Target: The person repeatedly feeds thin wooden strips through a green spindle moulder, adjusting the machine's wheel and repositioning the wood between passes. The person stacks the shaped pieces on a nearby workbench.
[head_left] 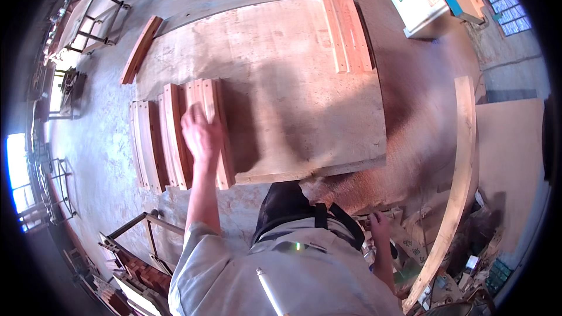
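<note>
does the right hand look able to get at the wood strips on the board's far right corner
Likely yes, with a stretch: the right hand hangs low, but nothing visible blocks its way over the board to the wood strips.

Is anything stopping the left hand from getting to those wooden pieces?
Nothing visible: the left hand looks to be right on the wooden pieces, with nothing seen between them.
</note>
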